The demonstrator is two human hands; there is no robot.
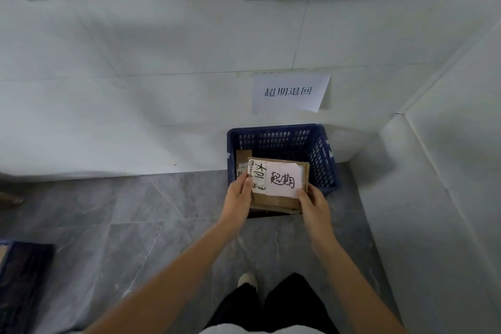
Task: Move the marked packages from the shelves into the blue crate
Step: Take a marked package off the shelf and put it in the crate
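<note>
I see my left hand point(238, 192) and right hand point(311, 202) gripping a marked cardboard package point(279, 184) by its sides, over the blue crate point(320, 149). Another package point(242, 157) beneath is mostly hidden. The crate's near rim is covered.

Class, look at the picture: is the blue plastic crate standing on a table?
No, the blue plastic crate stands on the grey tiled floor against the white wall.
</note>
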